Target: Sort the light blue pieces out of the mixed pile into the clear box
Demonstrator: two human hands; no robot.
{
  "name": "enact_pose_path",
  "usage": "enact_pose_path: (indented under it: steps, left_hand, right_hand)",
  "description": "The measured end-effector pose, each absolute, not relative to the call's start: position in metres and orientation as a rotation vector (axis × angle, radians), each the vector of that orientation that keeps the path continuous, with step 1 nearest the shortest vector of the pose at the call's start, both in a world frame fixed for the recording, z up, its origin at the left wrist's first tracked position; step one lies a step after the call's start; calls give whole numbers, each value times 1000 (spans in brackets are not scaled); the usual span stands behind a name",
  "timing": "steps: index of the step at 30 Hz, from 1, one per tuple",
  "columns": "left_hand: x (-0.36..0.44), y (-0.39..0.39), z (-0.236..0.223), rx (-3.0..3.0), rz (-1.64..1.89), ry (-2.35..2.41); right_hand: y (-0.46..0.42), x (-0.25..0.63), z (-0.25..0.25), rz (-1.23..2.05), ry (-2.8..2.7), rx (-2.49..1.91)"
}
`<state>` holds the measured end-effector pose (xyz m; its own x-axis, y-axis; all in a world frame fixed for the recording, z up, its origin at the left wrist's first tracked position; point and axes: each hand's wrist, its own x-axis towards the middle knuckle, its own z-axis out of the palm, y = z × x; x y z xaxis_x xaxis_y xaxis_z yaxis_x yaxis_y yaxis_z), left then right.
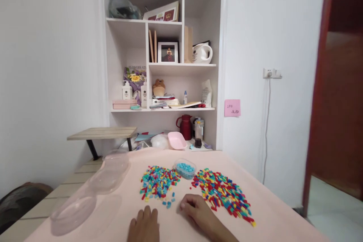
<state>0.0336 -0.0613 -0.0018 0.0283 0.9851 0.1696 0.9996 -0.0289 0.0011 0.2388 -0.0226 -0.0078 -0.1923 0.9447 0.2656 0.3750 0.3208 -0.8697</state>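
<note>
near colorful bricks (222, 192), right hand (196, 208)

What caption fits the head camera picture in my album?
Left hand by the colorful left pile, right hand by the colorful right pile, blue pieces in a tub between.

Left heap (159, 182): small multicoloured bricks, blue prominent.
Right heap (222, 192): wider spread of red, yellow, blue and green bricks, trailing near-right.
Clear tub (185, 175): upright, far, between the heaps; light-blue pieces (186, 167) inside.
Loose blue bricks (168, 204): few, just near of left heap.
</note>
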Motion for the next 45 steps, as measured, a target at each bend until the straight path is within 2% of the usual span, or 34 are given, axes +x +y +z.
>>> enact_pose_path:
  steps: [4,6,12,17,26,33,38,42,45]
  left_hand:
    - [32,-61,6,-2165,-237,-2067]
    - [31,-64,6,-2118,-229,-2146]
    - [40,-77,6,-1996,-71,-2301]
    - [47,-84,4,-1961,-28,-2302]
    - [43,-85,2,-1950,-152,-2260]
    - [41,-79,5,-1981,-122,-2224]
    - [37,-73,-2,-2050,-332,-2043]
    - [37,-68,-11,-2089,-488,-1929]
    - [38,-63,-14,-2252,-434,-1869]
  right_hand:
    - [-34,238,-3,218,-1966,-1307]
    - [-39,238,-4,76,-2117,-1363]
    - [-47,240,1,292,-2362,-1542]
    - [-55,245,7,335,-2407,-1564]
    - [-42,248,-2,311,-2423,-1439]
    - [-40,248,-3,265,-2418,-1396]
    - [-34,252,-8,271,-2408,-1366]
    - [-16,256,5,365,-2449,-1301]
    - [2,252,23,428,-2467,-1270]
